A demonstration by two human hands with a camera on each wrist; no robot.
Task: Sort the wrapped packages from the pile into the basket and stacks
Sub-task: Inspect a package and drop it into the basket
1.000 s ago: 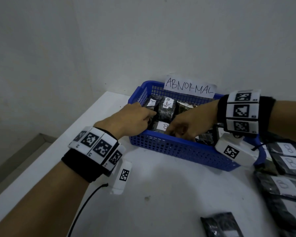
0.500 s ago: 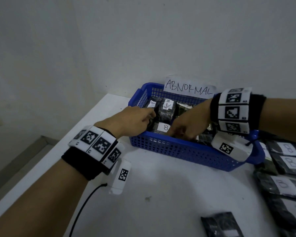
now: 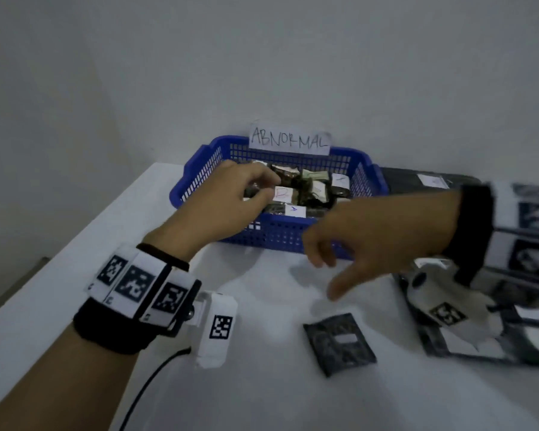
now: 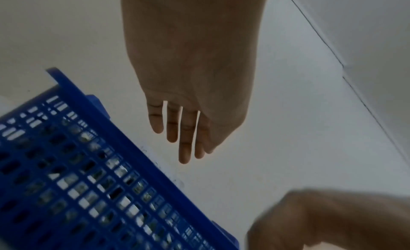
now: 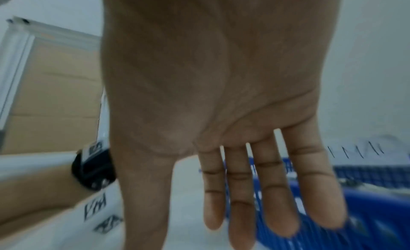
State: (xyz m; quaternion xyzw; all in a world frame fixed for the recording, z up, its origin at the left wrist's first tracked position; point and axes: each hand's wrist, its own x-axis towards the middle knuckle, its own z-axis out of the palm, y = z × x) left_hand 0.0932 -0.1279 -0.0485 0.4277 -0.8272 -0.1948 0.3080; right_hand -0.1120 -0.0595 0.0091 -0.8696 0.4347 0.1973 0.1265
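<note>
The blue basket (image 3: 280,234) labelled ABNORMAL holds several black wrapped packages (image 3: 296,194) with white tags. My left hand (image 3: 269,188) hovers over the basket's left side, above the packages, with relaxed fingers. In the left wrist view the left hand (image 4: 184,139) shows straight fingers holding nothing, beside the basket (image 4: 88,166). My right hand (image 3: 327,275) hangs in front of the basket, outside it, with its fingers spread and empty. The right wrist view shows the right hand (image 5: 244,201) open too. One black package (image 3: 339,346) lies on the white table below the right hand.
Stacks of black packages (image 3: 523,334) lie at the right, partly hidden by my right wrist. Another dark package (image 3: 427,181) sits behind the basket's right end. The table's left edge (image 3: 75,231) drops to the floor. A wall stands close behind the basket.
My right hand has come out of the basket, toward me, and now hangs empty in front of it. My left hand stays over the basket's left side.
</note>
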